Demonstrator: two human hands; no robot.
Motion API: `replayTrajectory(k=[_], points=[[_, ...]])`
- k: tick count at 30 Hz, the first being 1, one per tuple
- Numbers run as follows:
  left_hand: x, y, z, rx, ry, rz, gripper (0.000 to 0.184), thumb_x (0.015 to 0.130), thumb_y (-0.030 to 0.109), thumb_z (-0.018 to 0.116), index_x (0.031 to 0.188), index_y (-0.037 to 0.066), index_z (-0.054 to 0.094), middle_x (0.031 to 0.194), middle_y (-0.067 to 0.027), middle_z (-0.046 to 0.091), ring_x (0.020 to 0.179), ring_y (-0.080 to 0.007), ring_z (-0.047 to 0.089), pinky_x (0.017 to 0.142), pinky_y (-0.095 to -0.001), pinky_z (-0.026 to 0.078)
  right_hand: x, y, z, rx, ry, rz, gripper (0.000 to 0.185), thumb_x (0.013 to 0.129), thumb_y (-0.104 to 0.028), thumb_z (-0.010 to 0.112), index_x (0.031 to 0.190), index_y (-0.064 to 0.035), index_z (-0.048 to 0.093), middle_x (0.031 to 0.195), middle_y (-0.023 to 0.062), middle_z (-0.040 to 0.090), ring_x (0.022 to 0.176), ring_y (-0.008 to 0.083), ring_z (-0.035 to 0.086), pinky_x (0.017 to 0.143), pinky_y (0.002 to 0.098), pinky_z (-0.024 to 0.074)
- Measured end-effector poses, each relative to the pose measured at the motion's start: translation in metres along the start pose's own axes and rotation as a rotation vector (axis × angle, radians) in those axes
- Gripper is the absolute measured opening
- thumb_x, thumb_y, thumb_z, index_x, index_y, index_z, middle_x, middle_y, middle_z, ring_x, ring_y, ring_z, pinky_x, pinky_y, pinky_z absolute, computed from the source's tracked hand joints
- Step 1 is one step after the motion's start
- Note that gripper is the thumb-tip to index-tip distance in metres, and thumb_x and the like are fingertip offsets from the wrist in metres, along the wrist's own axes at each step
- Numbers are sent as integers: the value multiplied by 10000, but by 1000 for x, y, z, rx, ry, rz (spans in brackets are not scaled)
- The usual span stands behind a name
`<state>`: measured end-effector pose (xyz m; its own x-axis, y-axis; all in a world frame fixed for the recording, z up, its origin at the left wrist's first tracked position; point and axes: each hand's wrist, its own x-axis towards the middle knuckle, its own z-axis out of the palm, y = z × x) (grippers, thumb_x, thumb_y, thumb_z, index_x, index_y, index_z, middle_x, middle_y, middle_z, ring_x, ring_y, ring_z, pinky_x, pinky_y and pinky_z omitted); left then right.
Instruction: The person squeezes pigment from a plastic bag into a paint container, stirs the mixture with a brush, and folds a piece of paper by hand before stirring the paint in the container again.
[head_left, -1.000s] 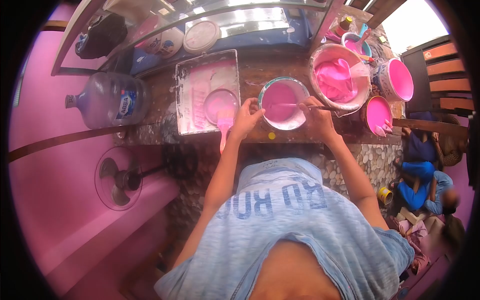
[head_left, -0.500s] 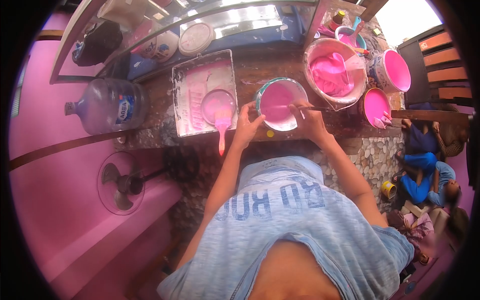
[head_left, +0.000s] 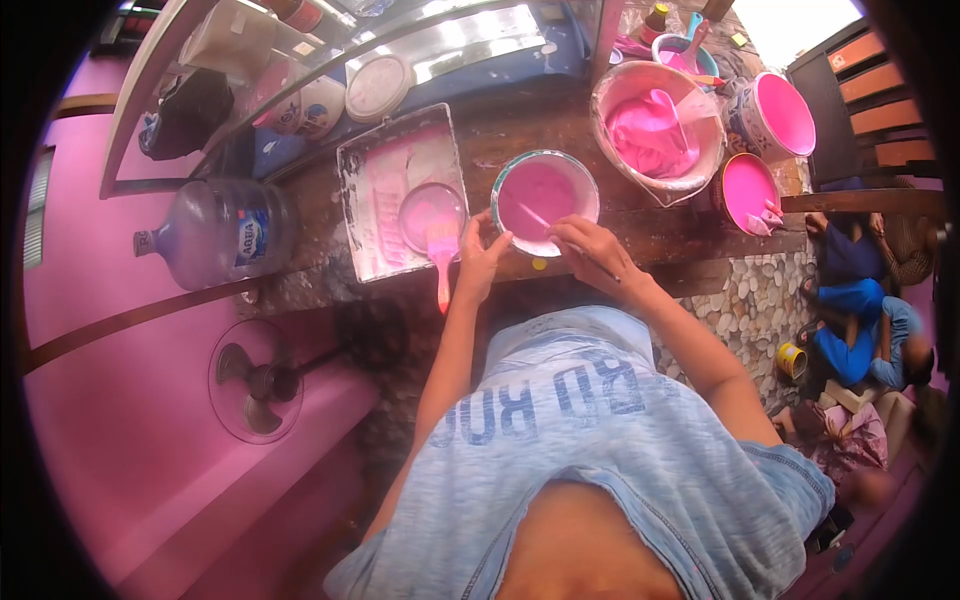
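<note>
A white paint bucket (head_left: 590, 190) with a green rim and pink paint inside stands on the wooden bench. My left hand (head_left: 484, 262) grips its near left side, thumb at the rim. In my right hand (head_left: 597, 252) is a thin stick (head_left: 530, 213), held between the fingers at the near right rim. The stick's far end slants into the pink paint, so its tip is hidden. Just left of my left hand, a paintbrush (head_left: 443, 270) with pink bristles rests across a small round lid or dish (head_left: 412, 203) on the paint tray (head_left: 362, 200).
To the right stand a large pink-smeared bucket (head_left: 603, 90), another paint bucket (head_left: 745, 120) and a round tub (head_left: 750, 190) of pink paint. A water jug (head_left: 220, 235) lies on the left. Below it is a fan (head_left: 262, 383). People sit at far right (head_left: 848, 320).
The stick now slants from upper left to lower right across the bucket, and my right hand has moved lower, nearer me. The whole view has shifted slightly. My left hand stays on the bucket.
</note>
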<state>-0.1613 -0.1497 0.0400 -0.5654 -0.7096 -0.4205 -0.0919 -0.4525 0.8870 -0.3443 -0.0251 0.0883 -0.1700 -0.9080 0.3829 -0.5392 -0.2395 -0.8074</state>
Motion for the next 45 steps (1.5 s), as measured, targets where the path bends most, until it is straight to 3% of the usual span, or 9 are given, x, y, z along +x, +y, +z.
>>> replayTrajectory(k=[4,11,16,19,25,31,35,40,45], points=[[1,0,0,-10,11,20,444,870,58,671,1263,36,465,1190,-86,514,1109,-154,532,878,-302,525,-11,-4,-12,32,-164,-2,186,809,40,635,989,3,611,875,137,612,779,316,636,668,388,517],[7,8,-4,121,-32,100,460,859,89,695,1262,31,481,1166,-85,531,1070,-146,535,853,-276,506,2,20,-37,-117,78,38,144,851,14,626,994,-1,626,914,144,636,777,323,648,666,392,524],[14,-9,1,307,8,220,458,867,110,704,1263,54,481,1143,-74,554,1043,-124,555,788,-253,531,-30,18,-41,-171,37,96,97,859,3,617,955,0,619,880,152,618,739,328,628,637,393,506],[10,-5,10,212,64,174,461,805,97,725,1218,1,544,1204,-105,527,1140,-209,495,950,-340,440,-41,-3,-32,-19,36,233,66,914,-43,585,932,6,626,817,152,610,722,320,627,620,390,492],[9,3,16,175,49,135,462,810,104,723,1220,-6,542,1189,-111,526,1142,-213,495,946,-342,436,-19,10,-18,8,175,222,107,943,-96,590,967,-3,638,849,134,634,703,286,623,621,362,486],[11,-3,8,249,52,172,468,818,109,717,1230,-9,527,1178,-107,527,1150,-213,492,915,-336,477,-27,25,-36,-79,271,265,112,949,-102,588,964,-2,636,859,132,628,706,276,618,641,341,488],[9,1,10,209,42,140,467,822,103,718,1233,-2,521,1176,-112,527,1140,-201,498,862,-318,514,-31,11,-30,-1,139,258,116,953,-104,582,943,5,621,836,134,616,680,271,600,629,352,478],[8,7,11,166,37,110,462,831,92,718,1236,8,512,1176,-123,523,1082,-170,535,784,-268,545,-18,24,-29,-92,309,222,117,960,-105,568,950,4,609,811,137,603,678,285,605,615,363,480],[7,5,10,169,40,111,467,830,89,716,1239,3,509,1177,-126,520,1086,-174,534,792,-273,546,-27,19,-28,-148,165,224,108,954,-86,570,931,13,606,844,149,622,702,310,620,612,369,483]])
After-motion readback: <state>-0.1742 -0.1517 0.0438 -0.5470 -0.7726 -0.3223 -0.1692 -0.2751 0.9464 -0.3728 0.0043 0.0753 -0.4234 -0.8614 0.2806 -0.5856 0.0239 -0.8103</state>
